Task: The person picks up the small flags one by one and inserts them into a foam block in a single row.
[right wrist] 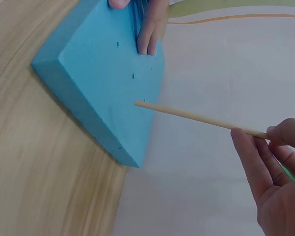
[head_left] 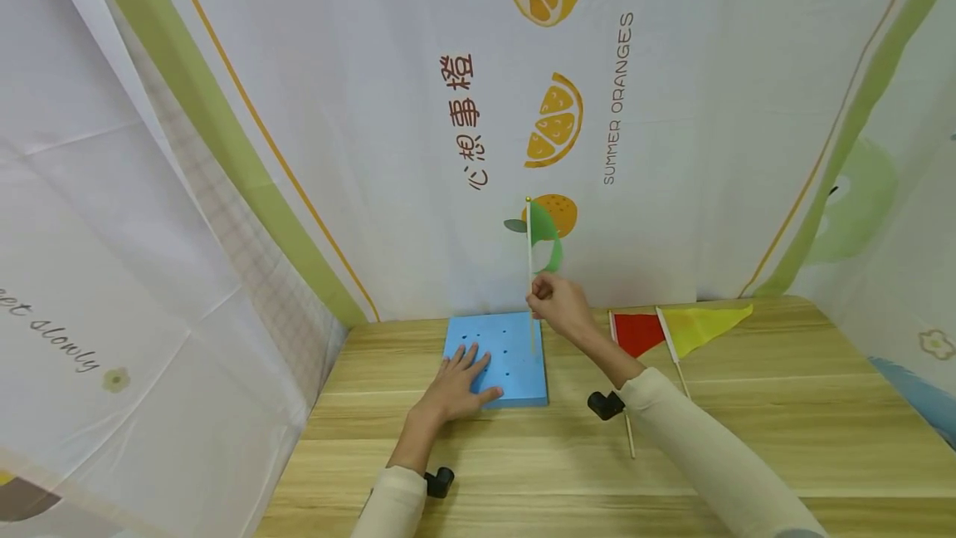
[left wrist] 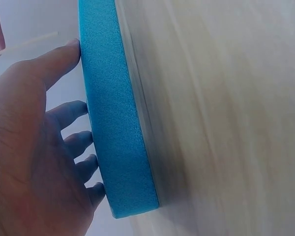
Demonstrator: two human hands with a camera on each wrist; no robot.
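Note:
A blue foam block (head_left: 526,388) with several small holes in its top lies flat on the table. My left hand (head_left: 457,384) rests on its left part, fingers spread; the left wrist view shows the fingertips (left wrist: 91,164) against the block's upper face. Above the block's right side, my right hand (head_left: 562,305) pinches the wooden stick of a small green flag (head_left: 543,222) between thumb and fingers. The stick (right wrist: 201,119) stands nearly upright in the head view, green cloth at the top. In the right wrist view its bare lower tip overlaps the block's face near a hole.
A red flag (head_left: 637,334) and a yellow flag (head_left: 702,328) on sticks lie on the wooden table (head_left: 792,405) to the right, partly under my right forearm. A white curtain (head_left: 358,106) printed with oranges hangs behind the table's back edge.

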